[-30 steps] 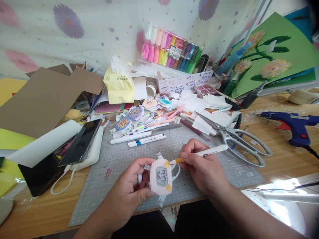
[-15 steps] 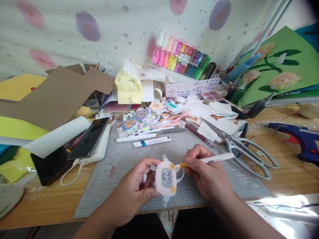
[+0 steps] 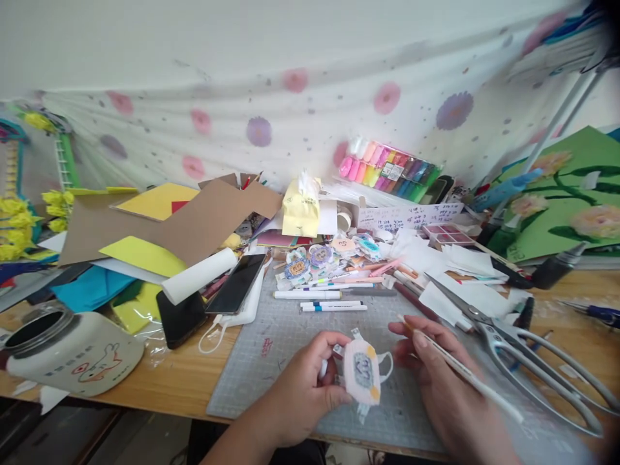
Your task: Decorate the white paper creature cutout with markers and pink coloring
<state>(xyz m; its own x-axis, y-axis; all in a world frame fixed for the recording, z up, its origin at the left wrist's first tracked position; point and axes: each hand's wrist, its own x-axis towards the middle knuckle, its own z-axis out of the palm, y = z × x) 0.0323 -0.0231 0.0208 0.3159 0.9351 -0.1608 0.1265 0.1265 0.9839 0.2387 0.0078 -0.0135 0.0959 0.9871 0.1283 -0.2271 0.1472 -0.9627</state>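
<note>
My left hand (image 3: 314, 381) grips a small pink paper piece (image 3: 356, 384) by its left edge, above the cutting mat (image 3: 271, 342). The piece has a grey centre with dark marks, two orange spots on its right side, clear tabs and a white loop. A white cap-like thing shows between the fingers of that hand. To the right of the piece, apart from it, my right hand (image 3: 436, 368) holds a slim white marker (image 3: 472, 378) between thumb and fingers, its orange end partly hidden.
Silver scissors (image 3: 489, 336) lie right of my right hand. Beyond the hands are markers (image 3: 334, 307), decorated paper pieces (image 3: 298, 267) and white scraps. Phones (image 3: 237, 284) and a painted jar (image 3: 82, 352) stand left; a yellow tissue pack (image 3: 301, 206) is at the back.
The view has swung left and up, bringing the jar into sight. My right hand has drawn the marker away from the pink piece and tilted it, its back end now pointing down and right.
</note>
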